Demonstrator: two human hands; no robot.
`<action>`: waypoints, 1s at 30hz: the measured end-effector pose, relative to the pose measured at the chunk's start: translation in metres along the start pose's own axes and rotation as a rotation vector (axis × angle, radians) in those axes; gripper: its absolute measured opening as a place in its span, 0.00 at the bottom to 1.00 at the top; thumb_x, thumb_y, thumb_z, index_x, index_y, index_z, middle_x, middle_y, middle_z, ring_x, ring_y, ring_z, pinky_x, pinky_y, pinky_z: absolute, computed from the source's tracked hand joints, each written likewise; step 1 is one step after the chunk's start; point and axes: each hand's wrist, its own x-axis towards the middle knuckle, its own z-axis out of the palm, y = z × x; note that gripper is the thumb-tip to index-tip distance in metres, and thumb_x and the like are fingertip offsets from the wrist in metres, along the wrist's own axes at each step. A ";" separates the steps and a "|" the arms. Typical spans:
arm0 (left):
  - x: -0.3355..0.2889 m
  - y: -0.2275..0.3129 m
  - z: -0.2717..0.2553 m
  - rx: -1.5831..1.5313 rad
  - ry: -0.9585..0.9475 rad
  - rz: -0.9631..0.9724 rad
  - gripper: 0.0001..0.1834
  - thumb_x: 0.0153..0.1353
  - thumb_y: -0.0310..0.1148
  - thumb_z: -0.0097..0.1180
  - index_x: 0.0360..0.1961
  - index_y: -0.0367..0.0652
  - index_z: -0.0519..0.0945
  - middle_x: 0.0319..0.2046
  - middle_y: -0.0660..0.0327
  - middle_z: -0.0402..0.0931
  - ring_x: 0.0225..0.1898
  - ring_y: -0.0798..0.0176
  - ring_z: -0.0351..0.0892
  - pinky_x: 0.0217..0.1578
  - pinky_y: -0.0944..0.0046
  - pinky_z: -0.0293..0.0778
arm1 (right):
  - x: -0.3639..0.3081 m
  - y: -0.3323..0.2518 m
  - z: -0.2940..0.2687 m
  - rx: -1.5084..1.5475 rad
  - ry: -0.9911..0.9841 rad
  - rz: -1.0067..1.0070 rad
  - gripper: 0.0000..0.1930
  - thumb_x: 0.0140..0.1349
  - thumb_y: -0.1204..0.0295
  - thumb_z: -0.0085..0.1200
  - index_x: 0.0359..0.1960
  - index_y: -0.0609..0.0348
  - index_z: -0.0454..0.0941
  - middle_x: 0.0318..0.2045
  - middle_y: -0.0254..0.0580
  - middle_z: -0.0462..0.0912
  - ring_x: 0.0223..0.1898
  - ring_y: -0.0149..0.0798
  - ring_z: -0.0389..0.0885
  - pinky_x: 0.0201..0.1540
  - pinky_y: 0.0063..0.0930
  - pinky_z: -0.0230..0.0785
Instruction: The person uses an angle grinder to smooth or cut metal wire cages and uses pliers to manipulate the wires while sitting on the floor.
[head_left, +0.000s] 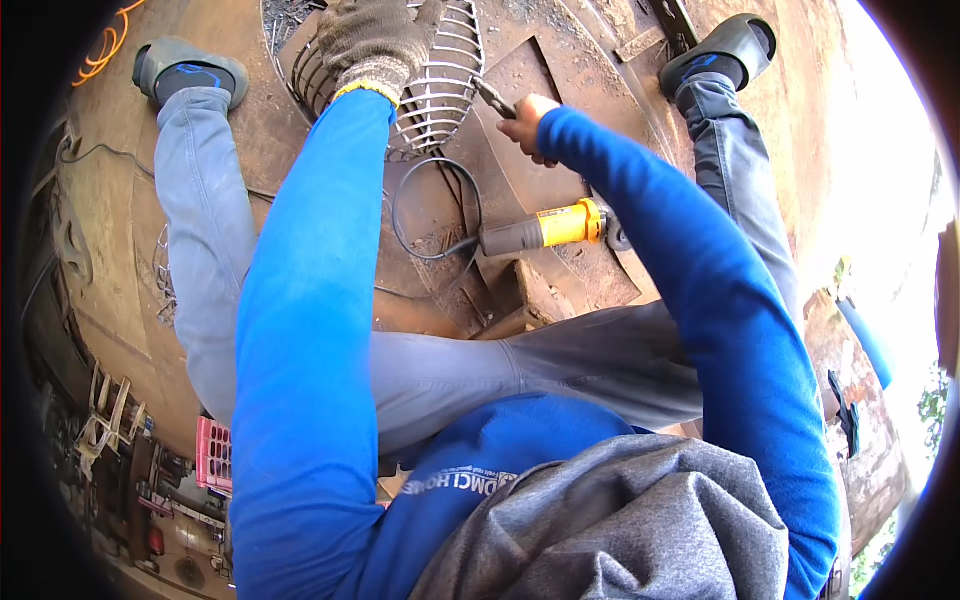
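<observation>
A rounded frame of bent metal rods [432, 110], like an open basket, lies at the top of the view between my feet. My left hand [368, 45], in a brown knitted glove with a yellow cuff, grips the frame from above; its fingertips are partly cut off by the upper edge. My bare right hand [530, 128] is closed round the handles of dark pliers [494, 99]. The jaws of the pliers meet the frame's right rim. Whether they are clamped on a rod is too small to tell.
A yellow and grey angle grinder [565, 226] lies just below my right hand, its black cord [396, 215] looped beside it. Flat metal plates [520, 80] and a wooden block [540, 290] lie around it. An orange cable [108, 45] is far left; a pink crate [213, 455] stands lower left.
</observation>
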 end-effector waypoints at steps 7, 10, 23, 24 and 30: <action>0.000 -0.004 0.004 0.054 -0.052 -0.035 0.29 0.64 0.60 0.49 0.60 0.56 0.75 0.58 0.53 0.71 0.61 0.46 0.69 0.64 0.38 0.56 | -0.032 0.005 -0.023 -0.351 0.173 -0.024 0.20 0.68 0.61 0.48 0.32 0.71 0.79 0.20 0.52 0.83 0.18 0.41 0.84 0.19 0.35 0.80; 0.003 -0.003 0.001 -0.147 -0.071 0.113 0.33 0.64 0.57 0.53 0.64 0.51 0.73 0.63 0.49 0.70 0.64 0.47 0.69 0.66 0.43 0.59 | -0.058 0.036 -0.024 -0.325 0.266 -0.058 0.21 0.69 0.56 0.51 0.33 0.66 0.81 0.19 0.49 0.82 0.15 0.38 0.83 0.17 0.33 0.77; -0.181 -0.126 0.030 -0.663 0.087 -0.309 0.32 0.61 0.64 0.53 0.39 0.43 0.84 0.31 0.53 0.83 0.37 0.53 0.83 0.39 0.59 0.75 | -0.300 0.105 0.035 0.057 0.471 -0.524 0.17 0.74 0.59 0.49 0.52 0.60 0.75 0.21 0.32 0.71 0.19 0.23 0.70 0.21 0.20 0.63; -0.192 -0.125 0.025 -0.739 0.054 -0.320 0.32 0.61 0.64 0.54 0.37 0.41 0.84 0.28 0.53 0.83 0.34 0.53 0.83 0.37 0.60 0.75 | -0.296 0.109 0.036 -0.006 0.486 -0.482 0.17 0.74 0.59 0.50 0.51 0.60 0.76 0.21 0.33 0.71 0.20 0.24 0.70 0.22 0.21 0.64; -0.244 -0.079 -0.014 -0.064 -1.012 0.143 0.20 0.62 0.47 0.52 0.40 0.41 0.84 0.39 0.49 0.84 0.41 0.45 0.83 0.47 0.51 0.76 | -0.293 0.083 0.037 -0.315 0.785 -0.614 0.11 0.69 0.65 0.54 0.40 0.61 0.77 0.19 0.46 0.74 0.23 0.43 0.75 0.29 0.36 0.67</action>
